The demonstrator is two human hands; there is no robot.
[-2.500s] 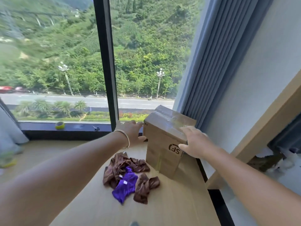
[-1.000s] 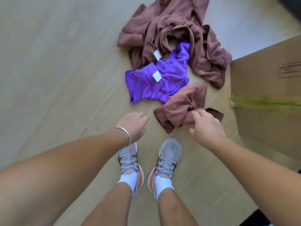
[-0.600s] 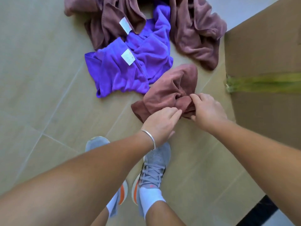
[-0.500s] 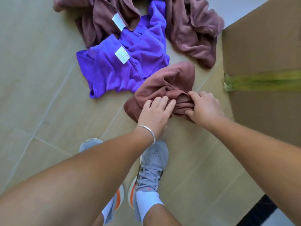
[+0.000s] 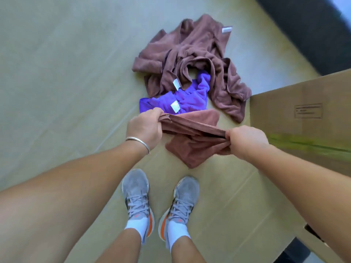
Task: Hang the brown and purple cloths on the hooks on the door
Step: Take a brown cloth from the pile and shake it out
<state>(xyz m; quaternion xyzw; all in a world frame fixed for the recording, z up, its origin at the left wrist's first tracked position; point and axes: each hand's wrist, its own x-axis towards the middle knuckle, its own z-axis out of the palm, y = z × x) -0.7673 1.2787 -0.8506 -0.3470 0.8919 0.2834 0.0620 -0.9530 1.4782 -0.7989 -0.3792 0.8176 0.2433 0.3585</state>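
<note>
Bright even daylight; soft shadows; motion blur, wide-angle edge stretch.

We look almost straight down from our head at the floor (image 5: 57, 73), near our shoes (image 5: 136, 194), arms reaching forward.

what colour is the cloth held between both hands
Brown, a reddish brown; the cloth shows in the head view, stretched between the left hand and right hand.

Box (image 5: 307, 118) print — illegible.
</note>
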